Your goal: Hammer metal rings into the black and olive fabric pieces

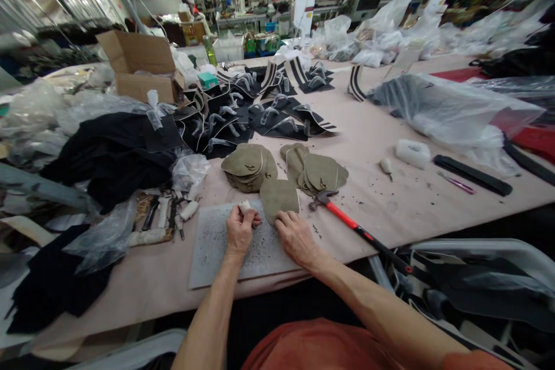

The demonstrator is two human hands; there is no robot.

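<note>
My left hand (240,230) is closed round a small tool with a white-wrapped top (245,206), probably a punch; its lower end is hidden by my fingers. Fingers of my right hand (298,238) grip the near edge of an olive fabric piece (280,199), rounded and pale-edged, which lies partly over the grey board (217,254). Dark specks are scattered on that board. Just beyond are two stacks of similar olive pieces, a left stack (249,166) and a right stack (325,172), with small metal hooks on top. A claw hammer (347,218) with a red and black handle lies to the right.
Black panels with striped bands (260,110) cover the table's far middle. At left are a cardboard box (139,63), dark cloth (117,153) and wrapped tools (162,214). Rightward lie another wrapped tool (385,167), a white block (413,153), a black bar (472,174) and plastic bags (433,104).
</note>
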